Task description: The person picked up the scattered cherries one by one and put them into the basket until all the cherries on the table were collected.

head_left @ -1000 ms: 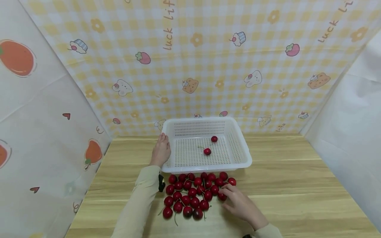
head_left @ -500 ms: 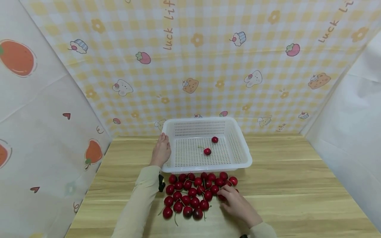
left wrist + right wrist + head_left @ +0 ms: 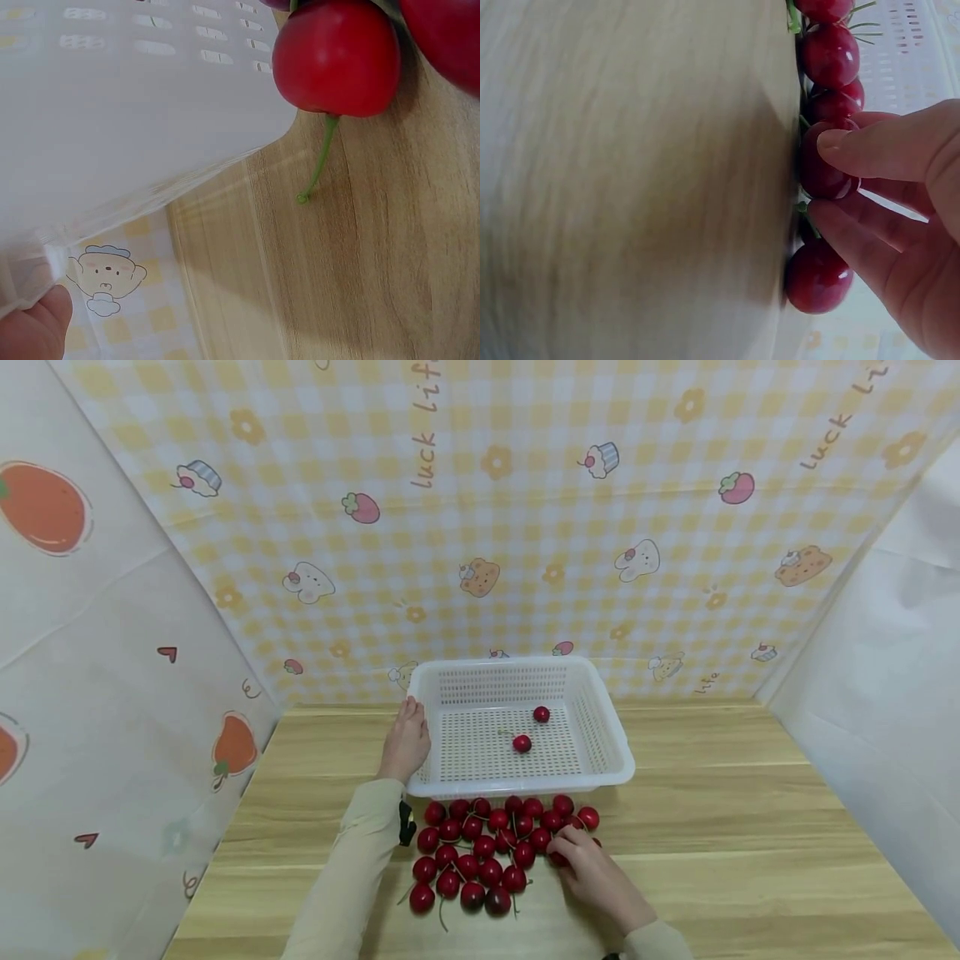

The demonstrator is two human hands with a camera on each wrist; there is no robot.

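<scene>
A white plastic basket (image 3: 617, 735) with slotted walls stands at the back of the table. My left hand (image 3: 405, 739) holds its left rim; in the left wrist view a fingertip (image 3: 41, 319) lies against the rim's edge. Inside the basket lie two cherries, one near the middle (image 3: 522, 743) and one farther back (image 3: 542, 714). In front of it spreads a cluster of dark red cherries (image 3: 491, 871), some with green stems. At the cluster's right edge my right hand (image 3: 596, 868) pinches a cherry (image 3: 821, 169) between thumb and fingers, mostly hidden in the head view.
Everything stands on a wood-grain table (image 3: 750, 827). A yellow checked cloth (image 3: 525, 527) hangs close behind the basket, with white cloths (image 3: 112, 652) on either side. Another cherry (image 3: 819, 277) sits just beside the right fingers in the right wrist view.
My right hand has shifted slightly left among the cherries, and the cherries beside it have nudged to the right. The rear cherry in the basket has rolled slightly. The left hand stays put.
</scene>
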